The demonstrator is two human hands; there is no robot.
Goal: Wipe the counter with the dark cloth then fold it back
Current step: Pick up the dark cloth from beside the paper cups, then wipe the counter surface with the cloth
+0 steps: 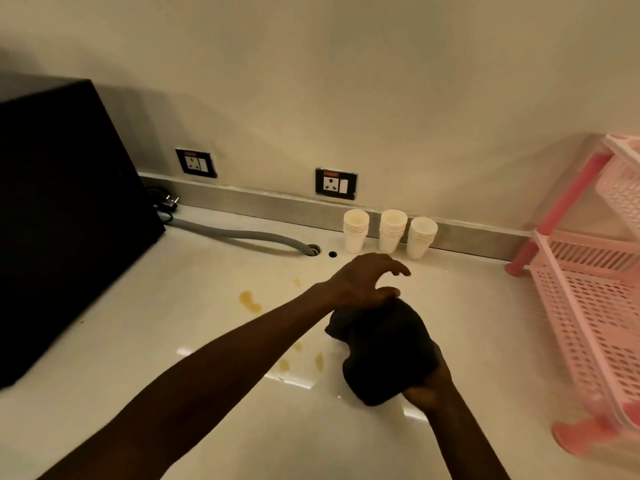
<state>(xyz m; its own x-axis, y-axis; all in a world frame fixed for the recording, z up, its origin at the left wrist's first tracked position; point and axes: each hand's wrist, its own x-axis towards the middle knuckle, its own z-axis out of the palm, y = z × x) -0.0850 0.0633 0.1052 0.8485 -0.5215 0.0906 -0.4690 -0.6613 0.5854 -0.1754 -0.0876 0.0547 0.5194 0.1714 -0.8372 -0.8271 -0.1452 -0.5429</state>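
Head view: cloth bunched mid-counter, soft, light, floppy; right hand clamps its 5 o'clock end, left hand fingers spread, thumb touching its 12 o'clock edge; grab corners.

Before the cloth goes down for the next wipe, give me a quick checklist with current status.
1. Dark cloth in hand: ok, bunched, held by the right hand from below, left hand touching its top.
2. Cloth spread flat: not ok.
3. Yellowish spills on the counter unwiped: not ok, patches left of the cloth.
4. Paper cup stacks clear of the wipe path: ok, at the back edge.
5. Pink rack clear: ok, standing to the right.
6. Cloth dampness: cannot tell.
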